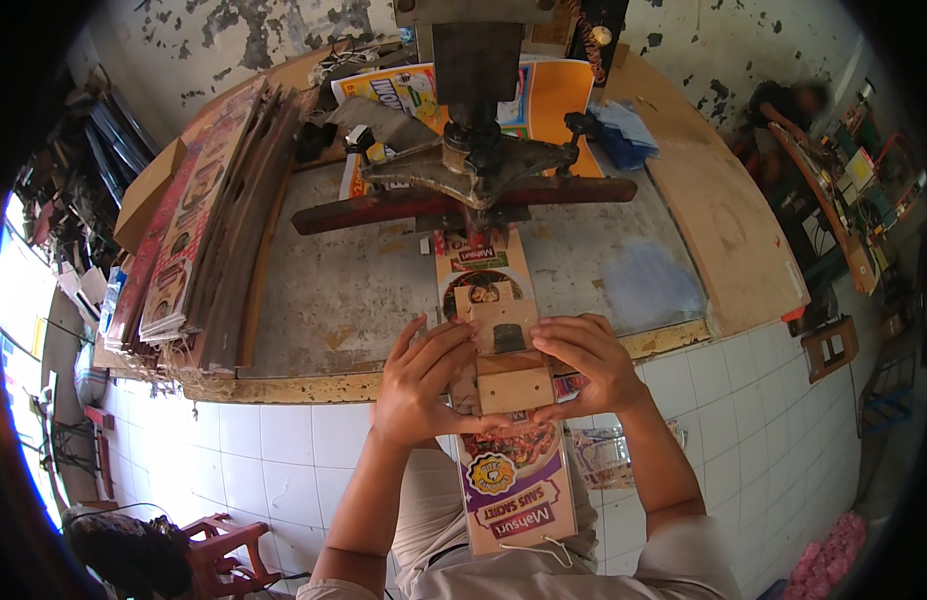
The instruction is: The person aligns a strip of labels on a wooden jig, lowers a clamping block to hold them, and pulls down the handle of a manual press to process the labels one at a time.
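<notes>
A long printed card (518, 490) with food pictures runs from beneath the press across the table's front edge to my lap. On it lies a light-brown wooden block (515, 388), with small holes and a dark rounded opening in its upper part. My left hand (421, 378) grips the block's left side, fingertips on its upper edge and thumb stretched along the bottom. From the right my right hand (593, 365) grips it in the same way, fingers bent over the side and thumb near the lower corner. What lies between block and card is hidden.
Above the table hangs a metal press head (473, 165) with a reddish crossbar (383, 212). Stacked printed boards (198, 225) stand at the left, and blue cloth (623, 135) lies at the back right. A red stool (228, 550) is at the lower left. Another person (783, 110) sits far right.
</notes>
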The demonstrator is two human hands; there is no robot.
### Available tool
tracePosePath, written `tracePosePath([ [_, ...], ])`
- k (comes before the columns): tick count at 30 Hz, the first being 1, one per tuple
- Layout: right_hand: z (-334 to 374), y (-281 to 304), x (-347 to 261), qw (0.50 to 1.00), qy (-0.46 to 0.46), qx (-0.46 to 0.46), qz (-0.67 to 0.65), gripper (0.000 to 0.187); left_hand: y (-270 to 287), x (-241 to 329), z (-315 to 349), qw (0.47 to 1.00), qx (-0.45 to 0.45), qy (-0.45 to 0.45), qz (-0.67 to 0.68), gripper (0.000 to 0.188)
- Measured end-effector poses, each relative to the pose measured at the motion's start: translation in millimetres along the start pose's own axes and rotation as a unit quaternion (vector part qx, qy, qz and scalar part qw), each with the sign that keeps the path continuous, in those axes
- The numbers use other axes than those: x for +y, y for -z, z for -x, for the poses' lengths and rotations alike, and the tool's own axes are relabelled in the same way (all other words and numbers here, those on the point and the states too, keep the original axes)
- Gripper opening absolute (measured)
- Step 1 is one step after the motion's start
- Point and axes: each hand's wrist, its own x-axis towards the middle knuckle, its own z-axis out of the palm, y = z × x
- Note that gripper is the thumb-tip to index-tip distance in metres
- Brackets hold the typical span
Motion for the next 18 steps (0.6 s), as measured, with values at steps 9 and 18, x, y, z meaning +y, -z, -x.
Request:
tracePosePath([
  [9,2.4,0.0,-43.0,0.999,0.002,-0.006,0.046,0.071,11.9,5.0,31.2,0.999,0.026,0.018,-0.011,0.074],
  [18,-9.7,1.5,-78.8,0.994,-0.077,-0.057,0.052,0.046,1.2,7.6,53.0,0.999,0.030,0.036,-0.005,0.042],
])
